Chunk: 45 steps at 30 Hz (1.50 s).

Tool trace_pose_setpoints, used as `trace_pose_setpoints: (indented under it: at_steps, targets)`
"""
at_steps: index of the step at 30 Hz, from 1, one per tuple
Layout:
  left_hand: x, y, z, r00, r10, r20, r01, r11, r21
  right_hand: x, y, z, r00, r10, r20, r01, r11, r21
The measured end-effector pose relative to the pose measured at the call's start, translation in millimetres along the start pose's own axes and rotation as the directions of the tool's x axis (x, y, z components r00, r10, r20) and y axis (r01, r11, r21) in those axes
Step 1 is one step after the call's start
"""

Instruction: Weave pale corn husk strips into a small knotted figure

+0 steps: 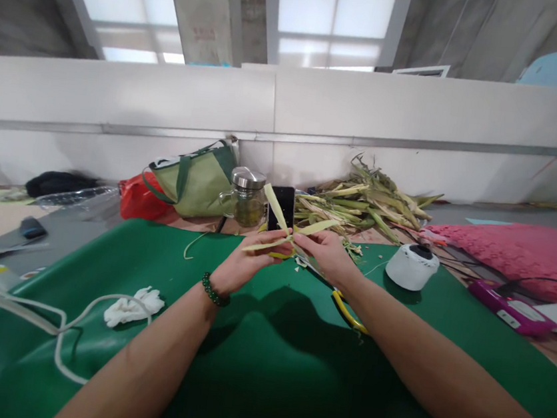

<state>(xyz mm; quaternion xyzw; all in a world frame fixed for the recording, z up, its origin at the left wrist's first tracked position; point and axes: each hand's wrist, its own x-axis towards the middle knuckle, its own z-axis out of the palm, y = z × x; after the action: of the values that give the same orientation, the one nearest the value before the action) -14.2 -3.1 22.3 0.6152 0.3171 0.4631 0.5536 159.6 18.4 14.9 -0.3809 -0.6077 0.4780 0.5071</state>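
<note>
Both hands meet above the middle of a green mat (242, 393). Between them are pale green leaf strips (277, 209), crossed at one point with several ends sticking out. My left hand (247, 261), wearing a dark beaded bracelet, closes its fingers on the strips from the left. From the right, my right hand (326, 251) pinches them near the crossing. Beneath the right forearm lies a tool with yellow handles (347, 313), partly hidden. Just behind the hands stands a dark phone (283, 206), partly covered by a strip.
A lidded glass mug (247, 209), a green bag (201, 183) and a leaf pile (375, 200) stand along the back. On the right are a white spool (411, 272), a magenta power strip (511, 309) and pink fabric (524, 257). Crumpled tissue (134, 308) and white cable (60, 345) lie left.
</note>
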Motion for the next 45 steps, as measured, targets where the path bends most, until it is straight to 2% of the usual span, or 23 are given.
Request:
trace_pose_setpoints:
  at_steps: [2,3,5,7,9,11,14,18,20,24,28,32,35,40,45]
  targets:
    - [0.7,0.0,-3.1,0.990,-0.054,0.130,0.058,0.998,-0.026,0.9,-6.3,-9.1,0.998,-0.067,-0.012,0.064,0.985,-0.162]
    - [1.4,-0.6,-4.9,0.979,-0.084,0.186,0.096,0.994,-0.052,0.9,-9.8,-13.4,0.995,-0.093,0.019,0.095,0.968,-0.233]
    - [2.6,-3.0,-7.6,0.958,-0.117,0.260,0.154,0.980,-0.129,0.2,-16.1,-20.4,0.983,-0.118,0.140,0.159,0.927,-0.340]
    - [3.1,-6.7,-7.2,0.950,-0.128,0.283,0.193,0.957,-0.215,-1.0,-19.8,-24.1,0.956,-0.153,0.251,0.250,0.872,-0.421]
    - [2.7,-11.3,-2.6,0.958,-0.129,0.257,0.197,0.945,-0.260,-2.2,-20.0,-24.6,0.929,-0.221,0.298,0.346,0.807,-0.478]
    - [1.8,-15.8,4.9,0.972,-0.126,0.196,0.171,0.957,-0.233,-3.3,-17.9,-22.8,0.915,-0.264,0.306,0.392,0.762,-0.516]
    - [0.7,-19.1,16.2,0.985,-0.118,0.122,0.132,0.985,-0.111,-4.4,-14.2,-19.3,0.919,-0.246,0.309,0.384,0.737,-0.556]
    - [-0.8,-14.9,22.3,0.978,-0.206,0.013,0.206,0.978,0.029,-3.6,-12.9,-18.8,0.897,-0.302,0.324,0.442,0.664,-0.603]
    - [-1.3,-12.6,22.6,0.971,-0.239,0.003,0.239,0.971,0.029,-2.8,-13.3,-19.7,0.879,-0.352,0.321,0.476,0.642,-0.601]
    - [-0.7,-13.7,22.6,0.961,-0.276,-0.002,0.276,0.961,0.020,-4.1,-13.6,-17.8,0.869,-0.409,0.279,0.494,0.670,-0.554]
    - [0.0,-16.5,22.5,0.964,-0.267,-0.014,0.267,0.963,0.037,-7.5,-12.3,-12.3,0.850,-0.449,0.276,0.518,0.611,-0.598]
    - [0.2,-16.0,23.3,0.964,-0.254,-0.084,0.258,0.965,0.049,-9.1,-12.2,-11.3,0.839,-0.494,0.229,0.515,0.585,-0.627]
    - [1.0,-15.7,23.5,0.963,-0.225,-0.151,0.237,0.970,0.062,-11.4,-13.5,-10.4,0.811,-0.559,0.173,0.529,0.575,-0.624]
    - [2.8,-16.1,22.0,0.985,-0.135,-0.108,0.156,0.964,0.216,-18.0,-14.9,-2.9,0.748,-0.608,0.267,0.614,0.479,-0.627]
    - [4.5,-12.8,22.5,0.962,-0.200,-0.185,0.226,0.965,0.135,-22.9,-15.9,0.4,0.745,-0.629,0.222,0.600,0.486,-0.635]
